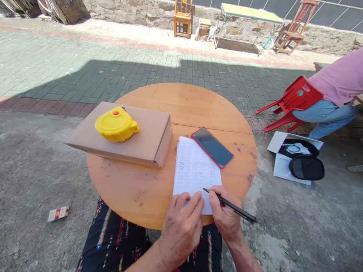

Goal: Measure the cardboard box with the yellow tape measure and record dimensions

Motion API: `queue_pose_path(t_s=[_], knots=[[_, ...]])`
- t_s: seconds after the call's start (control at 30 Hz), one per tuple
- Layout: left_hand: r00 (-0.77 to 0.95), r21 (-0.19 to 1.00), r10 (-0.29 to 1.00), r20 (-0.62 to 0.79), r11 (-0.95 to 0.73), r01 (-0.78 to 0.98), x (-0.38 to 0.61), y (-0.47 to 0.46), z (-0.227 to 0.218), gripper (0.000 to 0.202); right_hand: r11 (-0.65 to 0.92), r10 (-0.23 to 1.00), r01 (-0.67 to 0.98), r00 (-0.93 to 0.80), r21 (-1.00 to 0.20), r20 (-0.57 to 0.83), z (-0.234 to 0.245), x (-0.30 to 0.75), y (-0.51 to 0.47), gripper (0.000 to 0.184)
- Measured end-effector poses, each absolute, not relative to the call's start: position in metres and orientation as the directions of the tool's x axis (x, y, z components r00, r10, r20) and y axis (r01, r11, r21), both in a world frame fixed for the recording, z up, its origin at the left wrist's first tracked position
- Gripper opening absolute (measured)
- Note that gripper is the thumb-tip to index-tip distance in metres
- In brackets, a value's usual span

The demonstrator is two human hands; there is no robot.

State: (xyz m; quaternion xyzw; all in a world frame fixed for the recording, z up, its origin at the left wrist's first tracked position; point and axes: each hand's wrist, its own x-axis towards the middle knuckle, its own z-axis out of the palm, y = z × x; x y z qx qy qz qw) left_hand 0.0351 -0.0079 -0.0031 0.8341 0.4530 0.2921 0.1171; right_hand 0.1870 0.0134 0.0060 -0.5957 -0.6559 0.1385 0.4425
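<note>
Two hands work at the lower centre of the frame, on the near edge of a round wooden table [159, 189]. The right hand [225, 215] grips a black pen [231, 207], its tip touching the lower right part of a sheet of paper [195, 170] covered in rows of small handwritten figures. The left hand [181, 226] lies released and flat, fingers spread over the sheet's bottom edge, pressing it to the table and hiding that corner of the writing.

A red-edged phone [212, 146] lies screen up just beside the sheet, overlapping its upper right corner. To the left of centre a flat cardboard box [147, 145] sits on the table, jutting past its left rim, with a yellow tape measure [116, 124] resting on top.

On the ground at lower left lies a small card [58, 213]. At right, an open white box [283, 166] holds a dark oval case [307, 168]. Behind it a person in a pink shirt [340, 77] and jeans sits by a tipped red plastic chair [292, 102]. Wooden chairs [183, 19] and a folding table [249, 11] stand along the stone wall at the upper edge.
</note>
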Motion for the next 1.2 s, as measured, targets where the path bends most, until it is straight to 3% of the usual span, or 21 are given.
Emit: queue_pose_path(t_s=[1.2], knots=[[0.414,0.468,0.825,0.384,-0.560,0.683,0.0362,-0.0082,-0.0035,0.039,0.259,0.897,0.673,0.098,-0.692,0.431,0.0076,0.1842,0.0160,0.015]])
